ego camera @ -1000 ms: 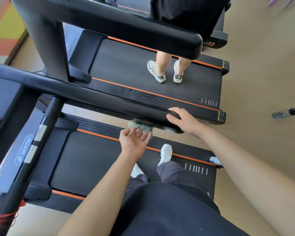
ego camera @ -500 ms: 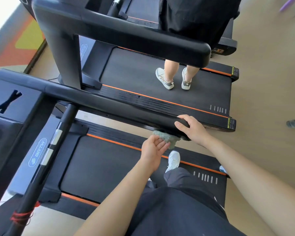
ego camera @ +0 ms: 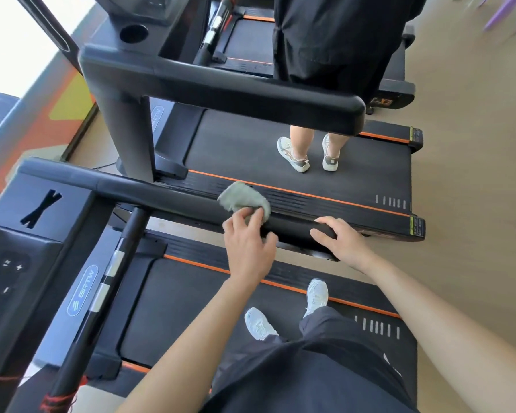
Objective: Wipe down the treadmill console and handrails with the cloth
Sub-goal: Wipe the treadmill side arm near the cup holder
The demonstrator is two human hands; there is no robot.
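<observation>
The cloth has come up from the underside of the handrail to its top, and the left hand has risen with it, knuckles now upward instead of palm upward. The right hand stays on the rail's free end.

The handrail runs slantwise from the console at the left to a rounded end that shows just beyond the right hand. Past that end there is only open floor. Between the two hands lies a short bare stretch of rail. Left of the cloth the rail runs bare up to the console corner, with a slim slanted bar meeting it from below. On the rail's far side is the side strip of the neighbouring treadmill, where another person stands well back on the belt. That machine's own thick rail sits higher in the view, well apart from the cloth.

The grey cloth lies crumpled over the top of the handrail and spills toward its far side. The left fingers are curled and pinch the cloth's near edge, so most of it lies beyond the fingertips. The thumb sits on the rail's near side. The right hand's fingers lie close together, bent over the top of the rail end, touching no cloth.
</observation>
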